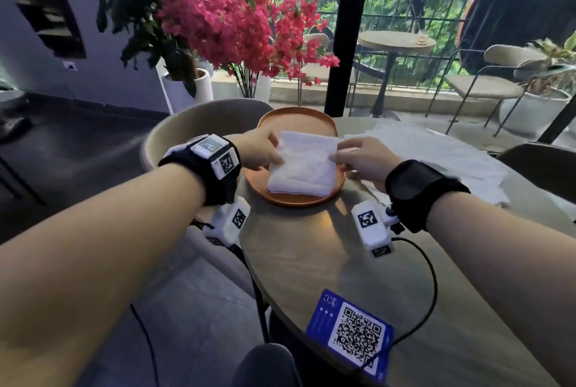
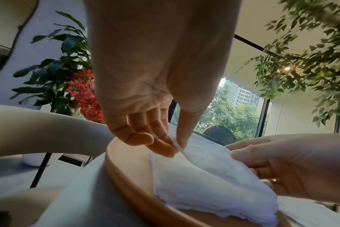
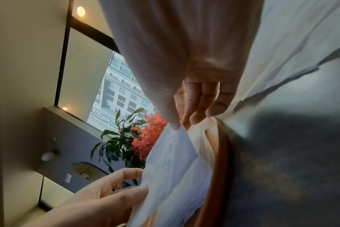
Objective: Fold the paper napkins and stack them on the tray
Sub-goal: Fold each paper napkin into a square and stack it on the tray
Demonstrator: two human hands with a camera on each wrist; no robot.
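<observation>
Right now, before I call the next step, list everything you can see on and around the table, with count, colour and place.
Folded white paper napkin stack: one stack, count of napkins unclear, white, on the tray.
Round orange wooden tray: one, orange, far side of the table.
Unfolded white paper napkins: several, white, spread on the table right of the tray.
Round grey table: one, grey.
Blue QR code card: one, blue and white, near table edge.
Beige chair: one, beige, behind the tray on the left.
Red flowering plant: one, red, behind the chair.
Left hand: fingers pinch the top napkin's left edge.
Right hand: fingers pinch its right edge.
</observation>
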